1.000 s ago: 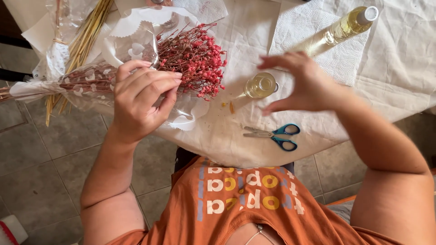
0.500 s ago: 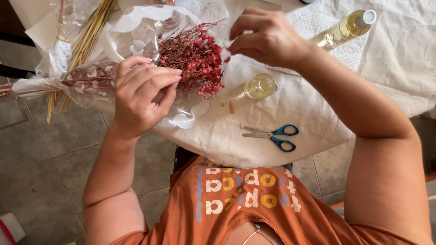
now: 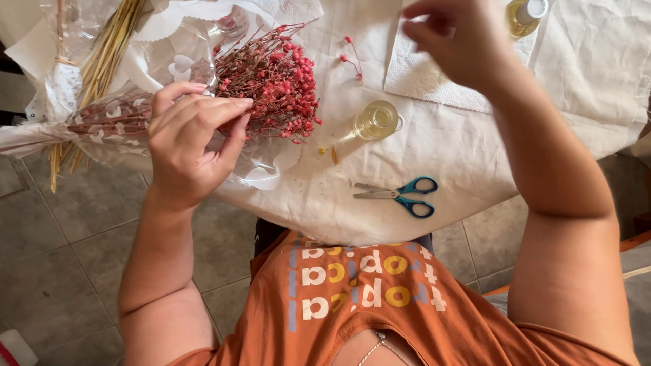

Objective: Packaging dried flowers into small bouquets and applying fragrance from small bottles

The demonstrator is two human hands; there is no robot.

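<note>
My left hand (image 3: 186,139) grips a bunch of dried red flowers (image 3: 271,78) wrapped in clear cellophane, its fingers closed round the stems at the table's near edge. My right hand (image 3: 458,41) is raised over the far side of the table, fingers curled and pinched together; what it holds, if anything, I cannot make out. A few loose red sprigs (image 3: 351,54) lie on the white cloth (image 3: 461,146) below it. A small glass jar of pale yellow liquid (image 3: 377,120) stands between the two hands.
Blue-handled scissors (image 3: 400,194) lie near the cloth's front edge. A bottle of yellow liquid (image 3: 525,13) stands at the back beside a white paper towel (image 3: 424,74). Dried straw stems (image 3: 102,61) in wrapping lie at the left. Grey floor tiles (image 3: 54,237) show below.
My right hand has risen from beside the small jar and moved away across the table toward the bottle. My left hand has kept its hold on the flower bunch.
</note>
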